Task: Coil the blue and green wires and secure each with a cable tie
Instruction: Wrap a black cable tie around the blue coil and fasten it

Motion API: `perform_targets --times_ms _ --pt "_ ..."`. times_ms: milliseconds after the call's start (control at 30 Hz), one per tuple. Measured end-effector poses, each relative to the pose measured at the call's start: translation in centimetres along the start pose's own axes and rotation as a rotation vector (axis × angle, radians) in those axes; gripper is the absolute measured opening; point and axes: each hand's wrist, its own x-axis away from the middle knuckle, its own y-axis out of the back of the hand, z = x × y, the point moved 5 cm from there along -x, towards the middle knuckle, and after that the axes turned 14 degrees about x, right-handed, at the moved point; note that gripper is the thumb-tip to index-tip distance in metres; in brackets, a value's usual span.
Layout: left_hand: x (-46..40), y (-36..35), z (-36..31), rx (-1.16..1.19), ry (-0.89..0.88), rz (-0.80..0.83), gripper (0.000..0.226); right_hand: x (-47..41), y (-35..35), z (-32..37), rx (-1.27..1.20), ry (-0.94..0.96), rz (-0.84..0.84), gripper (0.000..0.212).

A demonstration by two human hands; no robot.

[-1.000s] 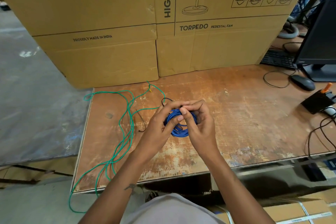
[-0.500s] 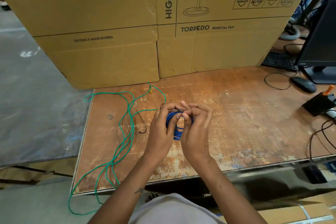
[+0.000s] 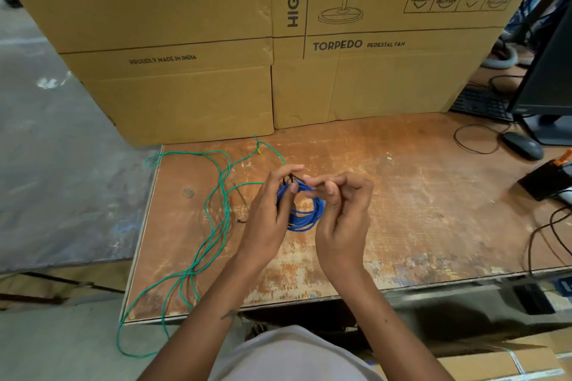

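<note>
Holding the blue coil (image 3: 305,213) above the middle of the tabletop (image 3: 402,201), both hands work at its top. The left hand (image 3: 269,219) has its grip curled round the coil's left side, thumb and forefinger pinching a black tie (image 3: 294,178) there. The right hand (image 3: 343,219) pinches the strands at the top, its other fingers curled. The green wire (image 3: 216,219) lies loose along the tabletop's left edge, one loop over the far-left corner, another hanging off the near edge. A second black tie (image 3: 240,204) lies beside it. Boxes (image 3: 216,40) stand along the far edge; a mouse (image 3: 522,145) sits at the right.
</note>
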Motion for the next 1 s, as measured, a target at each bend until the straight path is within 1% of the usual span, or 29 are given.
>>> perform_targets --times_ms 100,200,267,300,433,567,667,767,800,833,867,900,933,1000 --pt "-0.1 -0.2 0.4 0.023 0.001 0.022 0.022 -0.4 0.4 0.2 -0.049 -0.029 0.01 0.025" --pt "0.3 -0.7 1.1 0.011 0.036 0.008 0.02 -0.5 0.6 0.2 -0.04 -0.064 0.041 0.022" --pt "0.7 -0.8 1.3 0.001 0.035 0.001 0.016 -0.3 0.9 0.4 -0.035 -0.04 0.033 0.019" --pt "0.8 -0.8 1.3 0.002 0.031 -0.002 0.015 -0.2 1.1 0.6 -0.044 -0.009 0.025 0.019" --pt "0.7 -0.4 1.0 -0.002 0.045 0.008 0.017 0.2 1.5 1.6 -0.096 0.093 0.018 0.032" --pt "0.0 0.0 0.5 0.019 0.026 0.05 0.015 1.0 2.0 2.7 -0.13 0.183 -0.002 0.043" --pt "0.0 0.1 0.5 0.005 0.0 0.064 0.017 0.9 2.1 2.8 -0.133 0.172 0.012 0.042" --pt "0.2 0.1 0.4 -0.023 -0.019 0.065 0.016 0.6 1.9 2.1 -0.193 0.161 0.042 0.024" --pt "0.2 0.1 0.2 -0.039 -0.029 0.065 0.015 0.5 1.8 1.9 -0.21 0.155 0.066 0.024" --pt "0.1 0.2 0.0 -0.055 -0.039 0.064 0.017 0.4 1.6 1.6 -0.205 0.134 0.088 0.034" --pt "0.0 0.1 -0.2 -0.061 -0.047 0.071 0.019 0.4 1.4 1.1 -0.174 0.108 0.118 0.046" --pt "0.0 0.0 -0.5 -0.06 -0.054 0.084 0.021 0.4 1.1 0.5 -0.11 0.088 0.155 0.052" --pt "-0.1 -0.1 -0.6 -0.06 -0.064 0.098 0.022 0.4 0.8 0.1 -0.014 0.084 0.191 0.051" --pt "-0.2 -0.1 -0.7 -0.067 -0.078 0.094 0.02 0.5 0.4 -0.5 0.172 0.101 0.22 0.031"
